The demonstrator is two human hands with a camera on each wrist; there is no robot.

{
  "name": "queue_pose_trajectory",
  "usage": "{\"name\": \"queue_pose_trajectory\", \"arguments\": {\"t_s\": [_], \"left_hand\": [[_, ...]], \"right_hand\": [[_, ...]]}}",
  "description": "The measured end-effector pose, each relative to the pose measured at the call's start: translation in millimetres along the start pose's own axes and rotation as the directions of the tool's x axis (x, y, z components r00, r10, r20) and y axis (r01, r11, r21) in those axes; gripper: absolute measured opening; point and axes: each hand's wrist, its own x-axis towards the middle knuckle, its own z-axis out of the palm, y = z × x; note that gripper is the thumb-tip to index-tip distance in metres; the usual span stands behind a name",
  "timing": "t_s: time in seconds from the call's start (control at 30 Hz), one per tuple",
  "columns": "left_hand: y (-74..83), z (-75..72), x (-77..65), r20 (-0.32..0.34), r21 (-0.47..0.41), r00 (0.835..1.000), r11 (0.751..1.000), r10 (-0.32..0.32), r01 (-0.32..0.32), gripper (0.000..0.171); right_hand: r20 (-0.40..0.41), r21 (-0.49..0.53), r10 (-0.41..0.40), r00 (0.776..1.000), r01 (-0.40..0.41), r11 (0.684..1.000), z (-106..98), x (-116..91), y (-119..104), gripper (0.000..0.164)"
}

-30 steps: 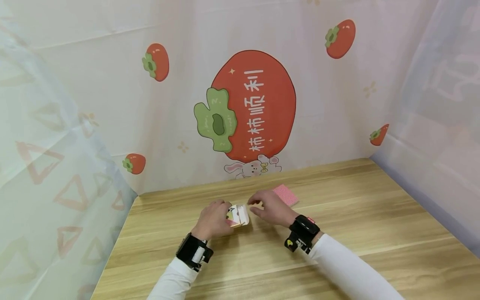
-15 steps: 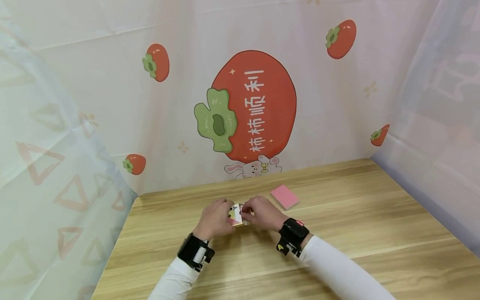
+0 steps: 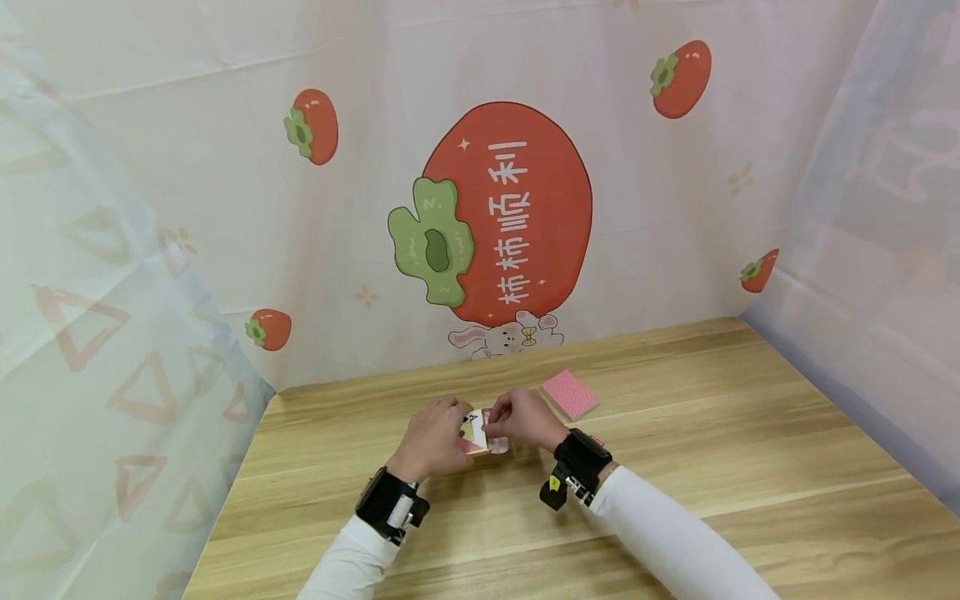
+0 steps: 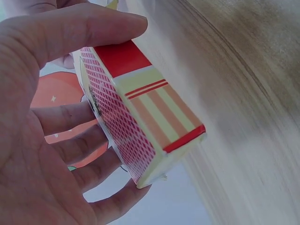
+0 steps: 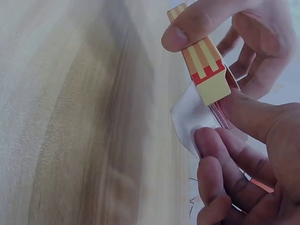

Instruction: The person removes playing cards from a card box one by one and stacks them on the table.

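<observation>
A pale cloth backdrop (image 3: 645,217) rises behind and around the scene, printed with red persimmons, the biggest (image 3: 547,200) carrying a column of white characters. Below it spreads a wood-grained table (image 3: 660,475). Two white sleeves (image 3: 675,533) reach in over its near part, each ending at a black wrist strap (image 3: 583,457) fitted with small hardware. The left hand (image 3: 427,442) grasps a card box (image 4: 129,122), thumb along one narrow side and fingers on the other. The right hand (image 3: 525,419) has its thumb and fingers bent round the open end of that box; exactly what is pinched between them is hidden. The box itself is between the two hands, over the middle of the table, its open end toward the right hand; whether it touches the wood I cannot tell. It shows a red lattice pattern, a striped narrow side and a letter A. Farther back and to the right, apart from both hands, a pink-patterned deck of cards (image 3: 570,394) lies flat. Smallest is the box's white flap (image 5: 190,119), folded outward beside the right fingertips
</observation>
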Motion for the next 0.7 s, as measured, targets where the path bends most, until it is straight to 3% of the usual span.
{"name": "queue_pose_trajectory", "arguments": {"t_s": [0.37, 0.7], "left_hand": [[3.4, -0.2, -0.8, -0.008, -0.003, 1.0, 1.0, 0.018, -0.018, 0.065], [-1.4, 1.2, -1.5, -0.02, -0.004, 1.0, 1.0, 0.015, -0.015, 0.062]], "right_hand": [[-0.093, -0.055, 0.046, 0.995, -0.051, 0.997, 10, -1, 1, 0.024], [-0.024, 0.002, 0.149, 0.989, -0.149, 0.989, -2, -3, 2, 0.024]]}}
